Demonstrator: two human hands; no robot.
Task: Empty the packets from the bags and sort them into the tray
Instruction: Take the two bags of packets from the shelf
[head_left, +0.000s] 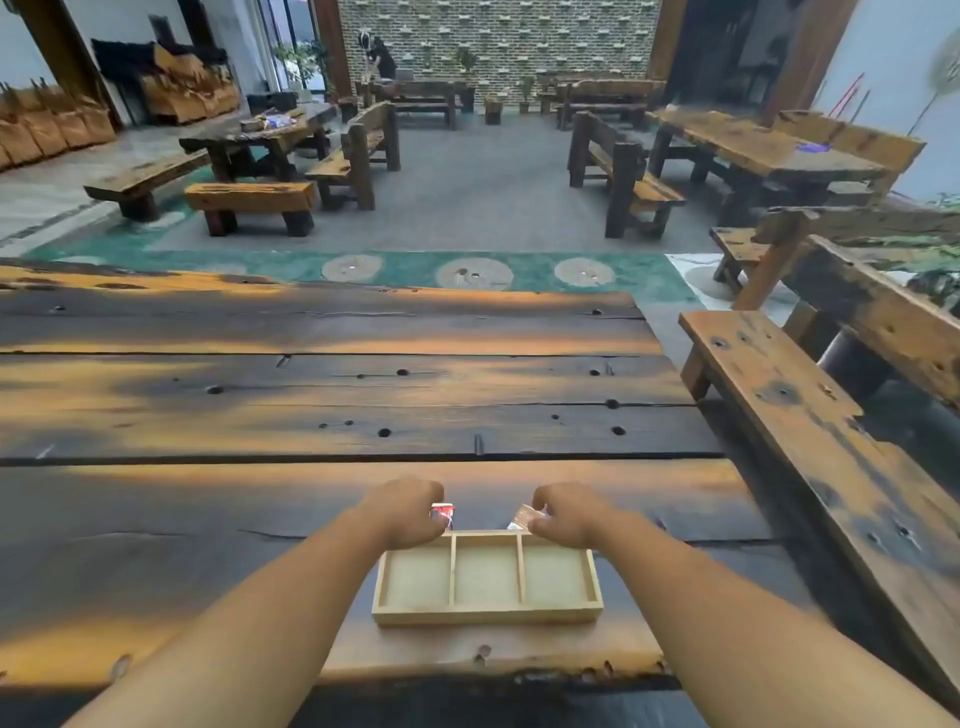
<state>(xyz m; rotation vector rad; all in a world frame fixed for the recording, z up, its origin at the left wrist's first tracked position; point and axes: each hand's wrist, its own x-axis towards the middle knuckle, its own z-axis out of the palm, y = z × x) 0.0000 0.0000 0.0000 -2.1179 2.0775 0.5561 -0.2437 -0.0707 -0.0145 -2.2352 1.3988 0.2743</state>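
Left hand (410, 512): fingers closed on a red packet (442, 514), at the tray's far left corner.
Right hand (569, 514): fingers pinching what looks like a brown packet (525, 517).
Tray (485, 616): wooden, three compartments, on the table (311, 395).

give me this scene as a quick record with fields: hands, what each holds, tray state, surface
left hand: closed on a red and white packet, just beyond the tray's far left corner
right hand: closed on a tan and white packet, just beyond the tray's far right corner
tray: wooden, three compartments side by side, all empty
surface: dark plank table, tray near its front edge
bags: none clearly visible
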